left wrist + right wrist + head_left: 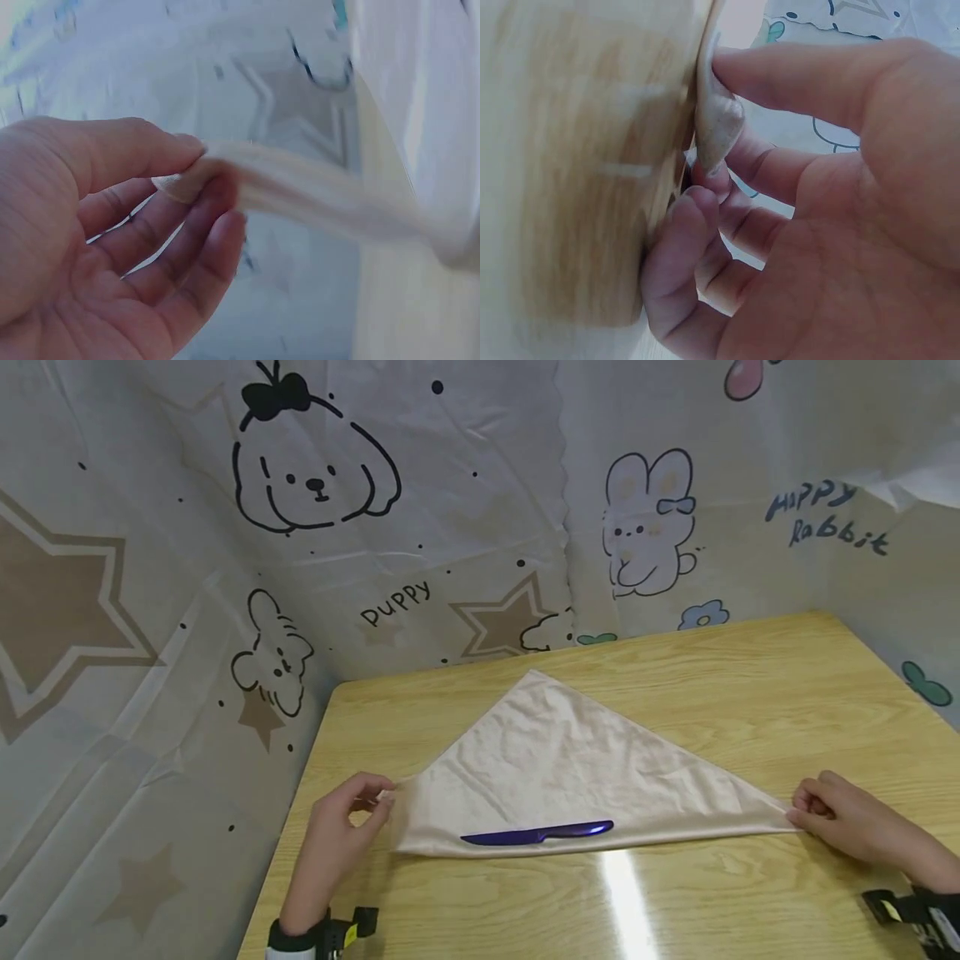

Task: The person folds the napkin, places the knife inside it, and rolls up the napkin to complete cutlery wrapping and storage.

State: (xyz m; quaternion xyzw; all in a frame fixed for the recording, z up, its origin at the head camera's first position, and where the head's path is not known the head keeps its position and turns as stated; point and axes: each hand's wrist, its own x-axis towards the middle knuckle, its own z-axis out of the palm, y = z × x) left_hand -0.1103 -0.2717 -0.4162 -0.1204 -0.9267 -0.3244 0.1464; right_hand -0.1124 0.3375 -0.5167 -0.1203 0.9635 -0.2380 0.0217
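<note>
A shiny cream satin cloth (555, 752), folded to a triangle, lies on the table with its point at the far side. Along its near edge rests a dark purple knife (536, 834), blade to the left and handle to the right. My left hand (347, 827) pinches the cloth's left corner between thumb and fingers; in the left wrist view that corner (300, 184) stretches away to the right, blurred. At the opposite end, my right hand (855, 818) pinches the right corner, whose tip (721, 124) pokes out below the thumb in the right wrist view.
The light wooden table (705, 902) carries a bright glare streak near its front. A white sheet (480, 527) printed with cartoon animals and stars hangs behind it and along the left side. Each wrist wears a black strap (326, 935).
</note>
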